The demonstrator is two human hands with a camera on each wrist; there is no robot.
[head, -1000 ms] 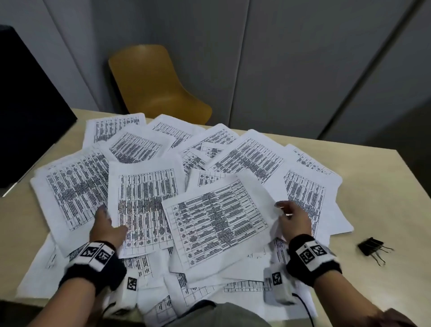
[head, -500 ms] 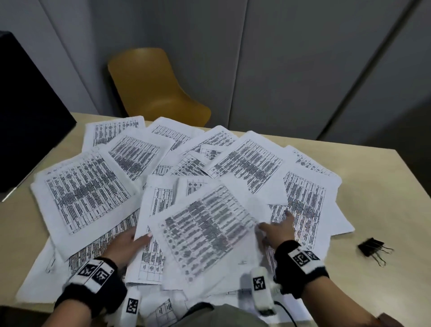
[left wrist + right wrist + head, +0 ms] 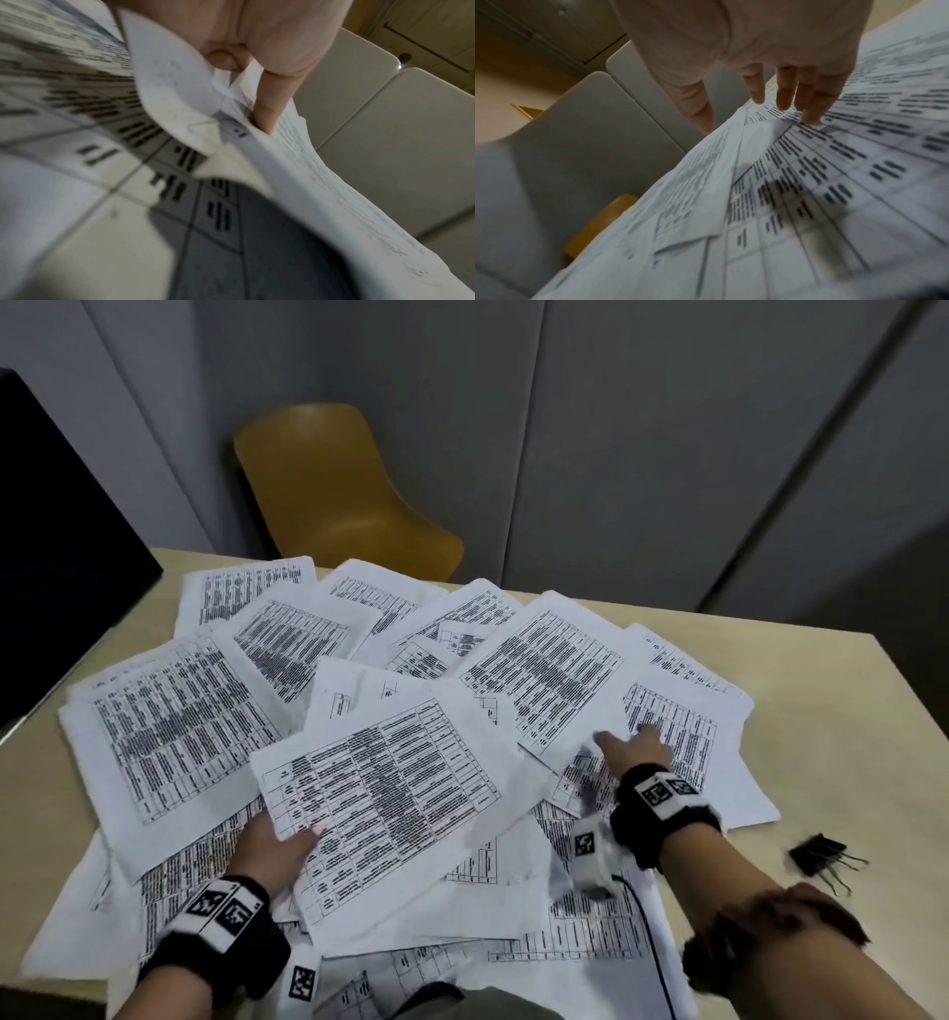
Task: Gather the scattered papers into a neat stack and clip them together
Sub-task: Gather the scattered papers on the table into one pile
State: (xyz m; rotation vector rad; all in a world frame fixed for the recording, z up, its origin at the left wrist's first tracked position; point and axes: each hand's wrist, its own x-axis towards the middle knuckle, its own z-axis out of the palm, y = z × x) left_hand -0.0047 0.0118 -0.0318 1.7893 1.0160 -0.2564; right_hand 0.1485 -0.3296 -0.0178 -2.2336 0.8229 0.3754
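Many printed white papers [image 3: 169, 737] lie fanned and overlapping across the beige table [image 3: 847, 711]. My left hand [image 3: 277, 839] pinches the near left edge of the top sheet [image 3: 390, 793], thumb on top. In the left wrist view my left hand [image 3: 246, 91] has fingers under a few curled sheets [image 3: 167, 91]. My right hand [image 3: 631, 747] reaches over the right-hand papers, fingers straight. In the right wrist view its fingertips [image 3: 811, 119] touch a printed sheet [image 3: 859, 162]. Black binder clips [image 3: 819, 852] lie on the bare table to the right of my right wrist.
A mustard yellow chair [image 3: 334, 490] stands behind the table's far edge. A black screen [image 3: 51, 531] rises at the far left. Grey wall panels close the background. Bare tabletop shows to the right of the papers.
My left hand slid right and took hold of the top sheet's edge. My right hand let that sheet go and reached forward onto the right-hand papers. The top sheet shifted left.
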